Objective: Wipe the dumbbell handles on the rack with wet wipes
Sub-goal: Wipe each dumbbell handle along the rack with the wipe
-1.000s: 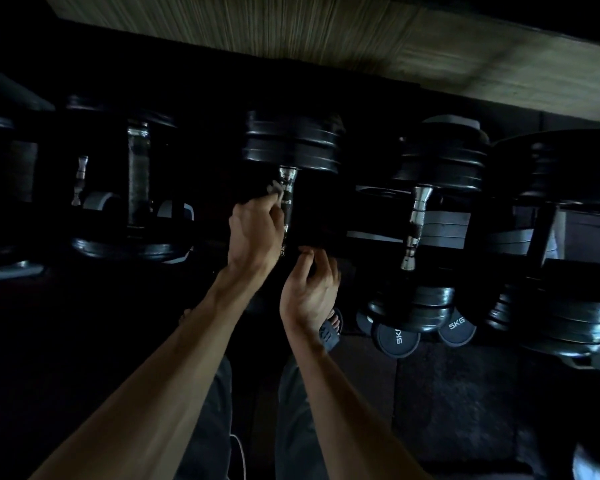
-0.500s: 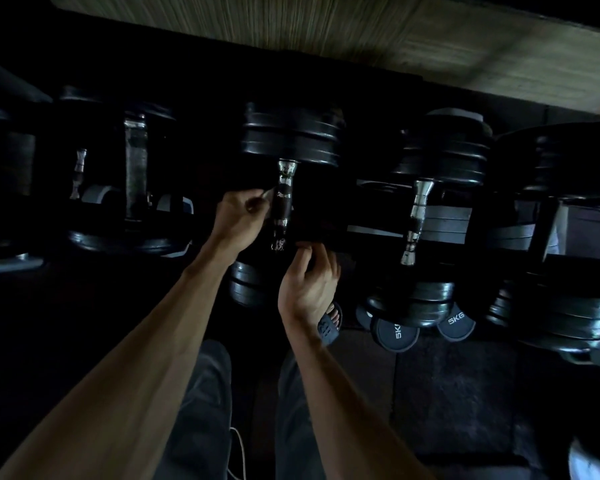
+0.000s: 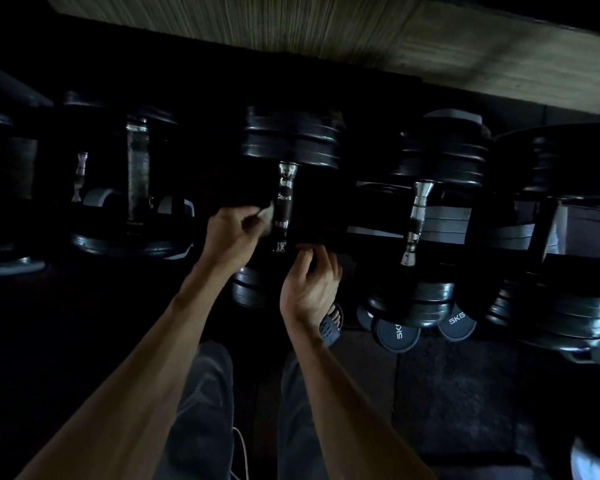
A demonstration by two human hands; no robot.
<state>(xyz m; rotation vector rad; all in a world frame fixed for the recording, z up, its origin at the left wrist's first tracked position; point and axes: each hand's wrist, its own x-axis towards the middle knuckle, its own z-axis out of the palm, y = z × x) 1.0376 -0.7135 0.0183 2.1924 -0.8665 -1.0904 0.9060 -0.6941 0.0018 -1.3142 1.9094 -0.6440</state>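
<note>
A dark rack (image 3: 326,233) holds several black dumbbells with worn chrome handles. The middle dumbbell's handle (image 3: 284,206) stands bare in the centre. My left hand (image 3: 232,233) is just left of that handle and pinches a crumpled pale wet wipe (image 3: 266,216), which lies against the handle's left side. My right hand (image 3: 309,289) sits lower, below and right of the handle, with its fingers curled over the dark front rail of the rack. A second dumbbell handle (image 3: 417,220) is to the right, and another (image 3: 137,181) to the left.
Two small 5KG dumbbell ends (image 3: 399,336) lie on the dark floor mat below the rack. My sandalled foot (image 3: 331,322) shows under my right hand. Large plate stacks (image 3: 561,306) crowd the right side. A pale wall (image 3: 361,32) runs above.
My left hand has come off the top of the middle handle and moved down and to its left with the wipe, baring the handle. My right hand has stayed on the rail.
</note>
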